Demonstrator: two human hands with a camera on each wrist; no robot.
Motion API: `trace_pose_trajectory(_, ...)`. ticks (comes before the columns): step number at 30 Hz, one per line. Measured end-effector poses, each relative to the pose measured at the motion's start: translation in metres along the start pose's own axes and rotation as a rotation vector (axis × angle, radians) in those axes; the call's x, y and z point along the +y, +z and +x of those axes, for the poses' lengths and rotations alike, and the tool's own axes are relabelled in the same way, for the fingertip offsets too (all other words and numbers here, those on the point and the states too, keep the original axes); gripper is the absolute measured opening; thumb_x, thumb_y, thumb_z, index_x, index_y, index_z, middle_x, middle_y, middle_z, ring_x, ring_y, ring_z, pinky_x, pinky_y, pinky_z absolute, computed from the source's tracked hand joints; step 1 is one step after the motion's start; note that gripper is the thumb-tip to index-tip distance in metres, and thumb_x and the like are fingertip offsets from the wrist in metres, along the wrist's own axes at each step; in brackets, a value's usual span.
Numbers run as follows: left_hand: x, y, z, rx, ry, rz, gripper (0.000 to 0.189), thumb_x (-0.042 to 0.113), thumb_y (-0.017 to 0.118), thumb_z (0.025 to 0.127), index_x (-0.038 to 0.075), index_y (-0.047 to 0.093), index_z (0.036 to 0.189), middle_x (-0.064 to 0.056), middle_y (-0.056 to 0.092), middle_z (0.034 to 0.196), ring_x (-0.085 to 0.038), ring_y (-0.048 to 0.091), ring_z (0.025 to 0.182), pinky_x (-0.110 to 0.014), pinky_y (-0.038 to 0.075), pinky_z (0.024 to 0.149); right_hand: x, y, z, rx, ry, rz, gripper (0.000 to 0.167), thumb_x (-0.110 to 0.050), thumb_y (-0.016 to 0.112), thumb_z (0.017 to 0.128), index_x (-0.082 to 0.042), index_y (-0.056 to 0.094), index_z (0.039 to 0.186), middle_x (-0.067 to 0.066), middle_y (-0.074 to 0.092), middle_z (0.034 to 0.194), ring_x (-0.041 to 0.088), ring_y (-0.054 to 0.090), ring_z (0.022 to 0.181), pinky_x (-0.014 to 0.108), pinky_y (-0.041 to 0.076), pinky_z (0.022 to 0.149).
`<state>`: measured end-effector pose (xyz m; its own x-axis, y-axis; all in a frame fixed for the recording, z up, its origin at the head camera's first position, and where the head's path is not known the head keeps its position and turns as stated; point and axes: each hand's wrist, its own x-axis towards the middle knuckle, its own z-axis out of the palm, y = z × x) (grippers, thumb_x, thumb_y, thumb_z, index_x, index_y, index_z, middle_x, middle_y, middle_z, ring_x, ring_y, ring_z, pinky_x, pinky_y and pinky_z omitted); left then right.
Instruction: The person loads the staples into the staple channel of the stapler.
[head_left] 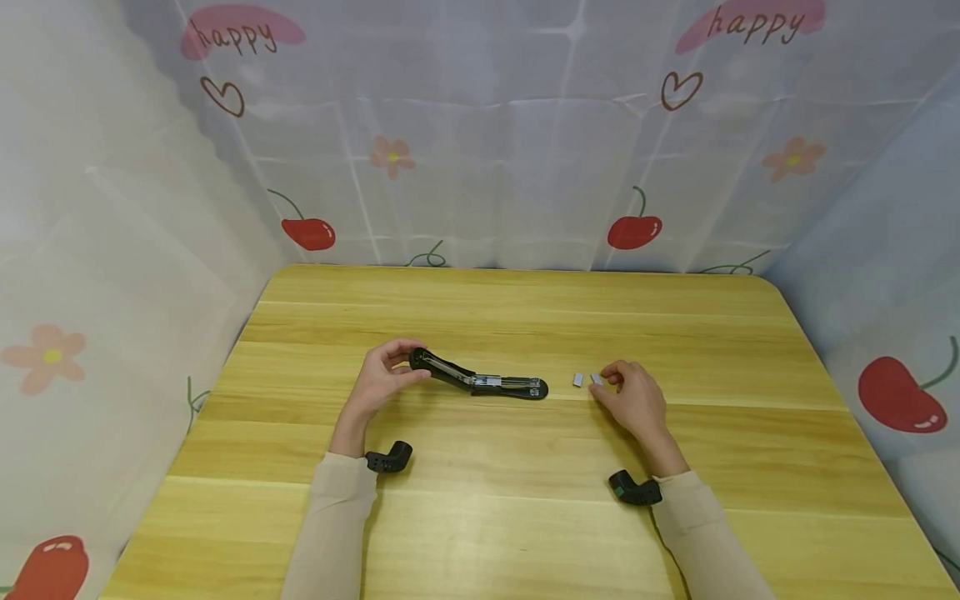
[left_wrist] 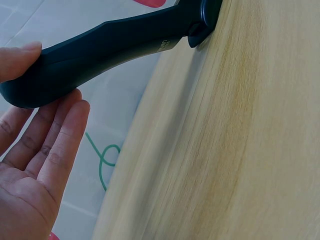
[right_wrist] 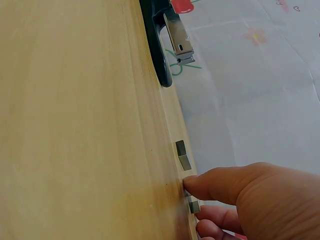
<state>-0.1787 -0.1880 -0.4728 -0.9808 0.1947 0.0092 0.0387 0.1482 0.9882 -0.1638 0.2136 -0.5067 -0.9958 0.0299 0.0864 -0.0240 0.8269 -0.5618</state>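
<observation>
A black stapler [head_left: 517,385] lies opened out on the table, its metal parts showing and one arm raised to the left. My left hand [head_left: 382,379] grips the rounded end of that raised arm, thumb on one side and fingers on the other, as the left wrist view of the stapler [left_wrist: 107,52] shows. Right of the stapler are two short silver-grey staple strips. One strip [head_left: 577,380] lies by itself on the wood. Around the other strip [right_wrist: 194,206], the thumb and fingers of my right hand [head_left: 633,400] close in a pinch.
The wooden table [head_left: 480,500] has rounded far corners. A patterned white curtain [head_left: 487,183] stands right behind it and along both sides. A black wrist camera [head_left: 390,457] sits on the left wrist, another camera [head_left: 635,488] on the right.
</observation>
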Motion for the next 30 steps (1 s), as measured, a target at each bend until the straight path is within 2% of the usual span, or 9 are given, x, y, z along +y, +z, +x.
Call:
trace_pose_trajectory(18,0.0002,-0.0006,0.0,0.001,0.007,-0.013,0.043,-0.001,0.074,0.083,-0.005,0.06,0.123,-0.017,0.057,0.124,-0.008,0.058,0.101,-0.019,0.053,0.08,-0.0033,-0.0011,-0.0004,0.049,-0.006,0.017,0.019,-0.018,0.072,0.087,-0.002,0.07,0.097,0.013,0.065,0.087,0.024,0.057,0.074,0.03,0.042,0.062)
trace_pose_trajectory(30,0.0,-0.0007,-0.0002,0.003,0.01,-0.02,0.043,-0.002,0.074,0.082,-0.006,0.06,0.123,-0.018,0.058,0.122,-0.008,0.059,0.101,-0.02,0.054,0.081,-0.0029,-0.0008,0.0004,0.068,-0.004,0.05,0.015,-0.013,0.071,0.087,0.001,0.07,0.094,0.016,0.066,0.087,0.027,0.061,0.075,0.035,0.046,0.065)
